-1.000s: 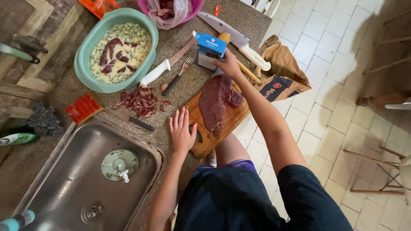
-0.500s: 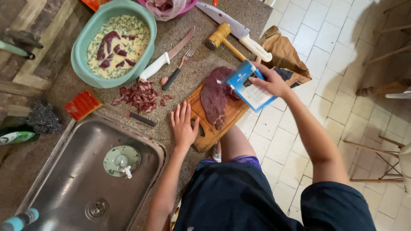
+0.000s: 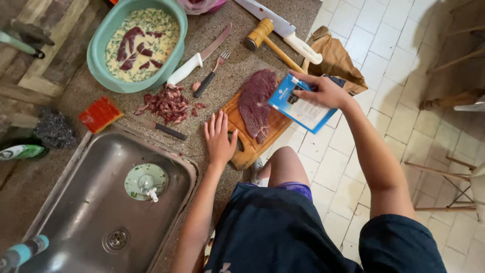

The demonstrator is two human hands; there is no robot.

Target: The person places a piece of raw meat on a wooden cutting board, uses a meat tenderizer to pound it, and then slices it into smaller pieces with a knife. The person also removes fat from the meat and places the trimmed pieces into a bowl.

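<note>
My right hand (image 3: 323,92) grips a blue and white carton (image 3: 299,105), tilted over the right side of a flat slab of dark red meat (image 3: 256,103). The meat lies on a wooden cutting board (image 3: 242,151) at the counter's edge. My left hand (image 3: 219,137) rests flat on the counter, fingers spread, touching the board's left edge. A pile of red meat trimmings (image 3: 167,104) lies just left of that hand.
A green basin (image 3: 100,36) holds pale batter with meat pieces. Nearby lie a white-handled knife (image 3: 198,56), a fork (image 3: 209,76), a wooden mallet (image 3: 269,41), a cleaver (image 3: 286,29), a small dark knife (image 3: 160,127), a red scrubber (image 3: 100,114) and a brown paper bag (image 3: 335,59). A steel sink (image 3: 108,207) sits at lower left.
My right hand picked the carton up from the back of the counter and brought it down over the meat, tilting it. My left hand stayed in place.
</note>
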